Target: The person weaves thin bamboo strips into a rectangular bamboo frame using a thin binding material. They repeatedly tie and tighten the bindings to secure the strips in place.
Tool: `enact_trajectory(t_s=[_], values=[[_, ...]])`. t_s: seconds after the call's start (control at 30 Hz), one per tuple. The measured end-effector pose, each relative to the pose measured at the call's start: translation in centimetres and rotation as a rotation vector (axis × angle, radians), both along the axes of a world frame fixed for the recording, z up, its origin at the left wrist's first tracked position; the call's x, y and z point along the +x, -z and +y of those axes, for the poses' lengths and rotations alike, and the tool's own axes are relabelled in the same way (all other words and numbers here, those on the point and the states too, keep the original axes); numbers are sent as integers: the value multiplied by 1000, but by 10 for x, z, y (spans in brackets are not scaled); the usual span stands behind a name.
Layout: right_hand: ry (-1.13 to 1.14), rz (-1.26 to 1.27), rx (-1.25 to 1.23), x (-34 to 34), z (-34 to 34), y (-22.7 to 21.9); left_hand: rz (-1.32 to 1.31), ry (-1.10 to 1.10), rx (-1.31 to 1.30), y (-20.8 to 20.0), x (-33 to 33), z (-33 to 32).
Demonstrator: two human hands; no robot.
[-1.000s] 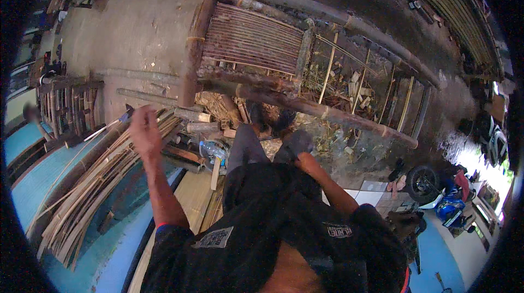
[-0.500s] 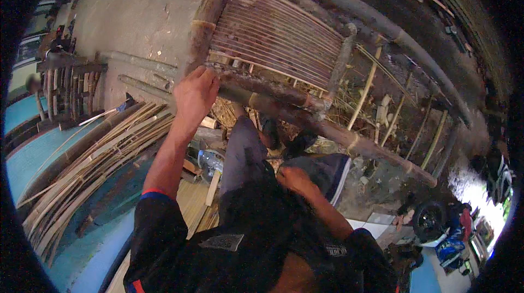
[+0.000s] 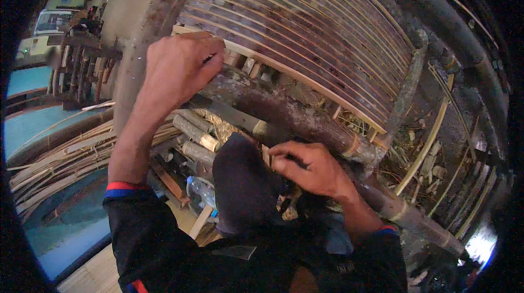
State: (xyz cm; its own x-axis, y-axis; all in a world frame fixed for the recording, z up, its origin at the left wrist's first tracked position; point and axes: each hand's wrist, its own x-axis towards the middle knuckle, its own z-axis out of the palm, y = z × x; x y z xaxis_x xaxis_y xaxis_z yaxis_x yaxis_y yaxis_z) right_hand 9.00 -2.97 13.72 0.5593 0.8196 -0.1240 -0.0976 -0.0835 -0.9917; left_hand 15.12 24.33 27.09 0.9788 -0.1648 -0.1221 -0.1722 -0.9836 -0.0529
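Pale wood: the edge strip [image 3: 297,79] runs to the curled left hand [image 3: 183,64], perhaps placed there for steadying; its grip is hidden. The right hand [image 3: 311,168], loosely spread, looks empty, centre-low. A thick pole [image 3: 278,99] seemingly supports the slatted panel [image 3: 305,31], upper centre.

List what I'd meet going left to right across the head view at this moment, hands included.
Row of dark poles → left hand → dark-trousered knee → right hand → pale yellow bamboo strip.
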Motion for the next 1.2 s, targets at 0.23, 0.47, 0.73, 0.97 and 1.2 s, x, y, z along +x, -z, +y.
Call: enact_trajectory(t_s=[0.23,0.47,0.73,0.97,1.2], values=[[92,33,211,-4,-6,23,-166,28,-35,14,-7,5],[4,-109,125,-52,32,59,-81,18,-15,12,-6,8],[418,97,32,-16,120,152,-89,37,21,19,1,-7],[517,355,540,59,147,114,56,-1,125,13,7,-11],[525,429,681,90,134,105,-32,12,125,20,5,-33]])
